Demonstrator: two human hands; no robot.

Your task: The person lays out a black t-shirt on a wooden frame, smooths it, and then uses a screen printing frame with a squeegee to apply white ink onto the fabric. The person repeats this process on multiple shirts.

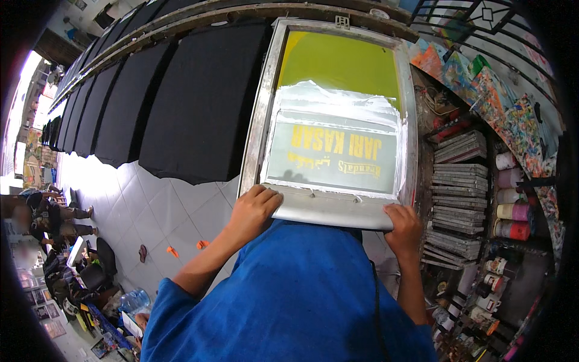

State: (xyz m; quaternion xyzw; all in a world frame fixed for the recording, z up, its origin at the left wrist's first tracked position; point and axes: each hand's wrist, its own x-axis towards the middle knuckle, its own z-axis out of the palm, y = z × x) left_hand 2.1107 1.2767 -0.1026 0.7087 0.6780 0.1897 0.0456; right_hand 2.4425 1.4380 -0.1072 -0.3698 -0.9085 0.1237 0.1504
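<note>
A screen printing frame (pixel 256 127) with pale metal rails lies in front of me, its near edge close to my body. Green-yellow covers the far part of its mesh, and a smeared band of white ink (pixel 338 95) runs across the middle. Nearer to me, yellow lettering shows upside down on the pale mesh. My left hand (pixel 255 208) is closed over the near left corner. At the near right corner, my right hand (pixel 404 226) grips the same silver rail, fingers curled over it. What lies under the frame is hidden.
A row of boards covered in black fabric (pixel 199 102) stretches away to the left. Stacked flat frames (pixel 455 199) and paint containers (pixel 512 211) fill shelving at right, beside a paint-splattered sheet (pixel 518 120). Orange sandals (pixel 173 251) lie on the tiled floor (pixel 163 211); people (pixel 57 214) are far left.
</note>
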